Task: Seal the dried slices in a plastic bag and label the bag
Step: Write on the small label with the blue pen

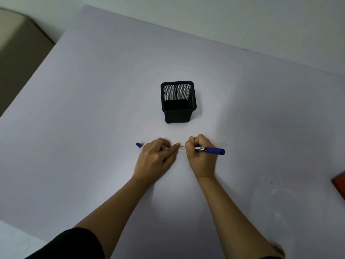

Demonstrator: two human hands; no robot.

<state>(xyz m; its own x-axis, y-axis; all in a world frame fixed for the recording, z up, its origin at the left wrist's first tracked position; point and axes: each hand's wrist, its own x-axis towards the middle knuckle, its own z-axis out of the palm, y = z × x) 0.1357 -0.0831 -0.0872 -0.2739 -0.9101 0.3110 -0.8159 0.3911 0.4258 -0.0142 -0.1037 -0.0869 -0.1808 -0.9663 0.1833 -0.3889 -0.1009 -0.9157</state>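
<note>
Label (182,148) lies on the table (93,90), pinned by left hand (155,157) fingertips; right hand (200,156) grips the marker (211,150). Ink may smear if it slips.

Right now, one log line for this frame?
step: writing label | right hand: holds marker | left hand: pins label | cap: off, on table

The small white paper label (182,148) is mostly hidden between the hands, its print too small to read; a red object (340,182) is cut off at the right edge.
</note>
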